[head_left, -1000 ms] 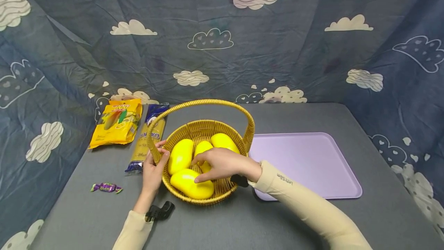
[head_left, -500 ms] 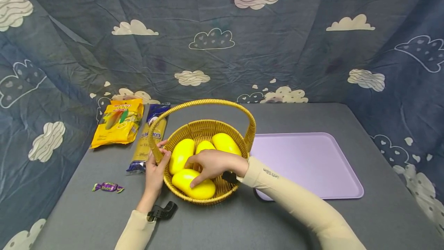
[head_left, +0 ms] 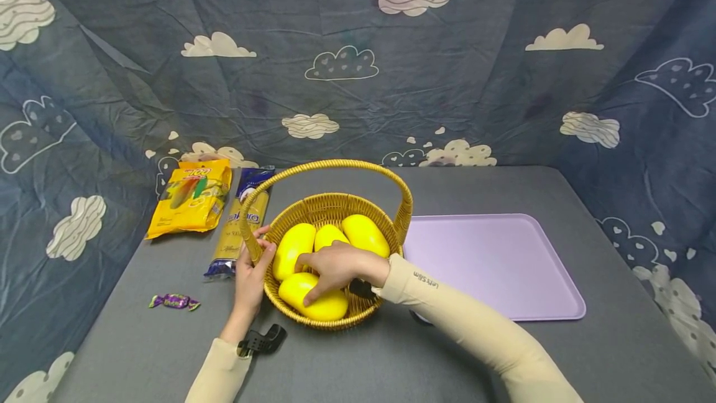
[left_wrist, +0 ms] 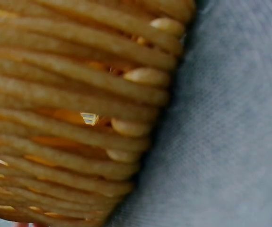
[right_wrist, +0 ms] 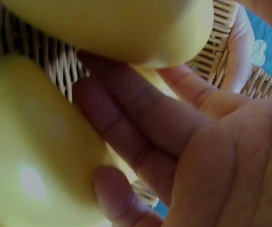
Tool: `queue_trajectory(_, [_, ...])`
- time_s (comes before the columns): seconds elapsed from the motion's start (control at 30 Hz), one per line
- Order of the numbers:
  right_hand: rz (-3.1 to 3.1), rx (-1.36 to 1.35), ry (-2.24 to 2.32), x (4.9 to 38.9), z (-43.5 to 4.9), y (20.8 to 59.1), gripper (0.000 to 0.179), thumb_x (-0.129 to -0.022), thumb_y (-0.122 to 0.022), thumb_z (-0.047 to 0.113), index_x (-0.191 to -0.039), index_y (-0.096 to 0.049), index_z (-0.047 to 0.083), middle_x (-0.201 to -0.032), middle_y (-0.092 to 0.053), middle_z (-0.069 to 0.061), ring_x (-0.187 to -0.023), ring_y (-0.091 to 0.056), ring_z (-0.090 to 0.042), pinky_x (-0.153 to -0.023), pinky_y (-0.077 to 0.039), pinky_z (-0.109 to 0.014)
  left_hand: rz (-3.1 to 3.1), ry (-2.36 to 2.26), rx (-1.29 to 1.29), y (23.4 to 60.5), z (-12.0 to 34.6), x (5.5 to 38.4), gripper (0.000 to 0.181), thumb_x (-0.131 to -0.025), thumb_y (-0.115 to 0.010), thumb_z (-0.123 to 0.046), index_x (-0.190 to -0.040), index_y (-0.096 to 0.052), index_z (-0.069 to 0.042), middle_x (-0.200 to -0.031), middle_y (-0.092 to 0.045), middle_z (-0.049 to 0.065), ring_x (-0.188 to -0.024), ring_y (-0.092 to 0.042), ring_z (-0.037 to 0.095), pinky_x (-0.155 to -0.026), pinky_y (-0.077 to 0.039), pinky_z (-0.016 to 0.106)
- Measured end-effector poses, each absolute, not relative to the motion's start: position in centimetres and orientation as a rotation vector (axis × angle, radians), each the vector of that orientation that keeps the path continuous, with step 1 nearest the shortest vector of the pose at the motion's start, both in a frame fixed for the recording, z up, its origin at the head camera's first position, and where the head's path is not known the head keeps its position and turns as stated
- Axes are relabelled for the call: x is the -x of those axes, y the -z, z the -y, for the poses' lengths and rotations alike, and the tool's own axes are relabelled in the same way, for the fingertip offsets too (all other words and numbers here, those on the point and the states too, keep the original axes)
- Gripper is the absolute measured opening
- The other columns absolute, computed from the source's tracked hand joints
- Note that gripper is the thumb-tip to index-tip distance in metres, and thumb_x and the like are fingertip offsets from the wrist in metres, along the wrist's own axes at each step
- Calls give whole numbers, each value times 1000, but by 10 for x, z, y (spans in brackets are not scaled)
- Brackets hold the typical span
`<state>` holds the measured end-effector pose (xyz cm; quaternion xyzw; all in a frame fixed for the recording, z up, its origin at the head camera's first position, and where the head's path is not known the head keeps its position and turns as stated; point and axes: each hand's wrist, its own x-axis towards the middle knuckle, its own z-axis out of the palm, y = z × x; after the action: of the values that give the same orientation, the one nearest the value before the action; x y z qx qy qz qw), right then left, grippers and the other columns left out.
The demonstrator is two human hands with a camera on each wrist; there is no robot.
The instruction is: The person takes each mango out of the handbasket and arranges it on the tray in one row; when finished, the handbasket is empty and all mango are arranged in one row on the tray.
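In the head view, a woven basket [head_left: 335, 323] with an arched handle holds several yellow mangoes. My left hand [head_left: 250, 278] grips its left rim at the foot of the handle. My right hand [head_left: 338, 264] reaches in from the right. Its thumb presses the near mango [head_left: 319, 305], and its fingers reach down along that mango's far side. In the right wrist view, the fingers [right_wrist: 140, 113] lie between two mangoes, with the thumb against the left one. Basket weave [left_wrist: 69, 94] fills much of the left wrist view.
A lilac tray [head_left: 492, 266] lies right of the basket. To the left are a yellow packet [head_left: 190, 198] with a mango picture, a blue-ended pasta packet [head_left: 237, 229] and a purple wrapped candy [head_left: 174, 301]. A cloud-printed cloth [head_left: 475, 98] hangs behind the grey table [head_left: 358, 365].
My right hand has moved left and down into the basket, its fingers sinking behind the near mango. My left hand has stayed on the rim.
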<state>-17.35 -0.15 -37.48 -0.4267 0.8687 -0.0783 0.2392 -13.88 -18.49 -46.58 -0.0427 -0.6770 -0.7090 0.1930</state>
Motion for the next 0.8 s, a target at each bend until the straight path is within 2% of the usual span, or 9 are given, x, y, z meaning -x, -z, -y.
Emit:
queue_trajectory(0.1, [-2390, 1160, 208, 172, 1, 375, 56, -79, -72, 50, -124, -56, 20, -92, -61, 7, -78, -53, -7, -78, -35, -30, 1901, 1988, 124, 466, 185, 139, 14, -97, -53, -4, -96, -50, 9, -134, -45, 19, -123, -37, 22, -98, -32, 23])
queue_trajectory(0.33, [-2415, 1160, 239, 170, 0, 378, 55, -76, -74, 51, -119, -54, 23, -76, -56, 10, -70, -50, -8, -74, -33, -30, 1905, 1998, 114, 466, 185, 139, 17, -97, -52, -4, -101, -50, 12, -135, -45, 17, -124, -37, 19, -99, -32, 22])
queue_trajectory(0.5, [-2421, 1154, 298, 169, -1, 379, 55, -75, -76, 49, -117, -52, 24, -83, -57, 12, -74, -52, -7, -73, -35, -30, 1914, 2006, 116, 466, 185, 139, 21, -97, -52, -4, -105, -49, 16, -134, -45, 18, -123, -37, 20, -98, -32, 22])
queue_trajectory(0.8, [-2425, 1158, 454, 171, -7, 377, 55, -76, -77, 43, -119, -50, 21, -93, -57, 6, -81, -52, -11, -74, -40, -28, 1904, 1995, 132, 466, 186, 139, 23, -96, -52, -3, -106, -48, 18, -132, -45, 20, -122, -38, 21, -98, -33, 21])
